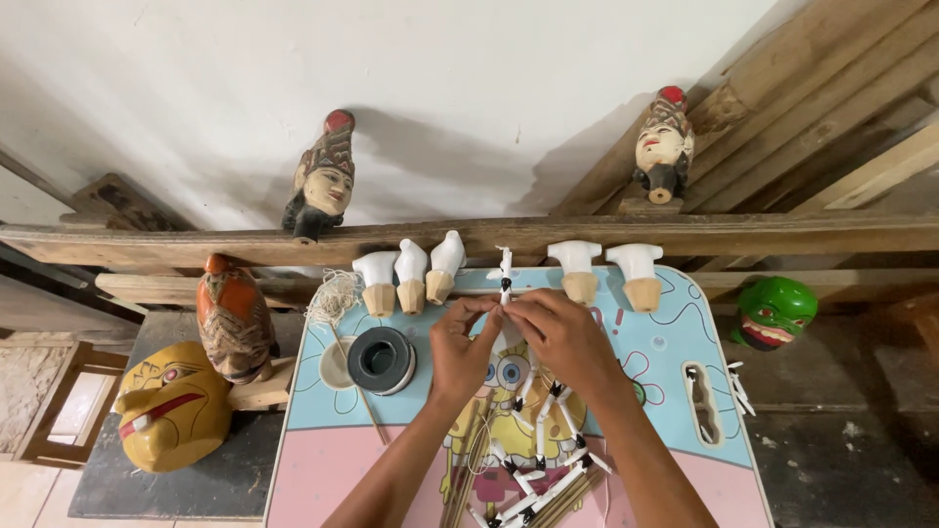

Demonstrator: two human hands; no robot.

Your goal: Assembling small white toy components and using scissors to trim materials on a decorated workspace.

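Over the small pink-and-blue cartoon-printed table point(675, 342), both hands meet near its far edge, where a row of white-and-tan carved wooden puppet torsos point(411, 276) lines the rim below a wooden beam point(156, 244). Bare tabletop lies to the right of the hands. Left hand point(460, 347) and right hand point(562, 337) pinch together on a small white jointed puppet piece point(506, 279), forearms angled inward over loose white puppet arms point(538, 479). Just left, a black roll point(381, 359) sits in a shallow dish.
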